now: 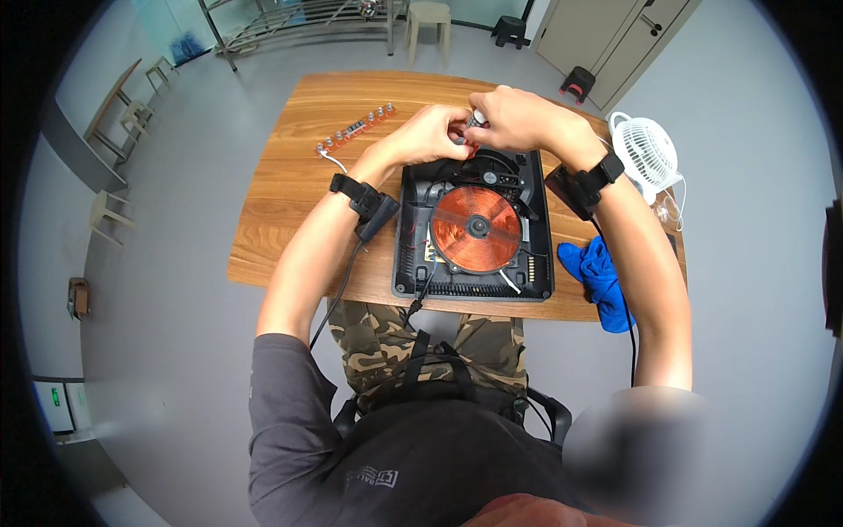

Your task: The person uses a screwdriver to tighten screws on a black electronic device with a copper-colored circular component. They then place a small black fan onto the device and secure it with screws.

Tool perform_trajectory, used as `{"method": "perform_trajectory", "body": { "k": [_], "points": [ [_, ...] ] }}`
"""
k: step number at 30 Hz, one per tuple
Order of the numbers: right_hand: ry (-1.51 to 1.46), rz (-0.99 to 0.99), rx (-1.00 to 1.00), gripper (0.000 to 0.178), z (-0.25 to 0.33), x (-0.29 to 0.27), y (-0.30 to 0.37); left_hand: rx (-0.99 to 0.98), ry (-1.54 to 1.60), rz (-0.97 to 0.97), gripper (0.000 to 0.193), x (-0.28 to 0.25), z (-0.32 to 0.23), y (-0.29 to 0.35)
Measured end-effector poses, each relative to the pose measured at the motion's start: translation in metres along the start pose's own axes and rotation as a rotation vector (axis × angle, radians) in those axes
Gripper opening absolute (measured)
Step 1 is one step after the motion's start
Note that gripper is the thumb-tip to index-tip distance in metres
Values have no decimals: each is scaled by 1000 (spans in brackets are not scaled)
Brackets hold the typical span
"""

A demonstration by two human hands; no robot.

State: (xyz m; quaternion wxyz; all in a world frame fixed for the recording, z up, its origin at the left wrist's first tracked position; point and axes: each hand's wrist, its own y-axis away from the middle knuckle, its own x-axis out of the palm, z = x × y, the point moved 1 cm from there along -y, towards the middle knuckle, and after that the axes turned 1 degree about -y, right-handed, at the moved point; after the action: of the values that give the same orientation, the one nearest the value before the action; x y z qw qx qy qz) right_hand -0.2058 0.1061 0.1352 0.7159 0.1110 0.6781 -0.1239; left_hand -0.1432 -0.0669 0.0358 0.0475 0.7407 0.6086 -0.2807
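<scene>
Nearest, the opened black plastic cooker base (413, 263) lies flat on the wooden table (281, 202), its round copper coil (475, 228) ribbed in fine rings. At 3 o'clock of it sits a crumpled blue cloth (601, 277). At 12 o'clock, the left hand (428, 133) and right hand (511, 116) meet, fingers pinched together on a small grey part (464, 129), too small to identify. Farther, at 10 o'clock, lies a thin strip with red knobs (356, 130); at 2 o'clock stands a white fan (647, 154)

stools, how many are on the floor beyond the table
3: a pale stool top centre, a black stool right of it, and a black-and-red stool by the door. Others may be hidden.
</scene>
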Motion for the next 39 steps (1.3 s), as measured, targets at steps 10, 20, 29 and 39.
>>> {"method": "perform_trajectory", "body": {
  "k": [10,20,29,39],
  "points": [
    [-3,10,240,52,22,-9,-4,-82,-118,-137,47,3,-24,6],
    [-5,57,89,40,13,-13,3,-79,71,-11,40,3,-1,-2],
    [-87,75,127,45,13,0,-4,-125,25,-100,32,6,-6,16],
    [-15,-56,100,42,13,-5,26,-153,-216,-190,25,17,-30,18]
  ]
}}
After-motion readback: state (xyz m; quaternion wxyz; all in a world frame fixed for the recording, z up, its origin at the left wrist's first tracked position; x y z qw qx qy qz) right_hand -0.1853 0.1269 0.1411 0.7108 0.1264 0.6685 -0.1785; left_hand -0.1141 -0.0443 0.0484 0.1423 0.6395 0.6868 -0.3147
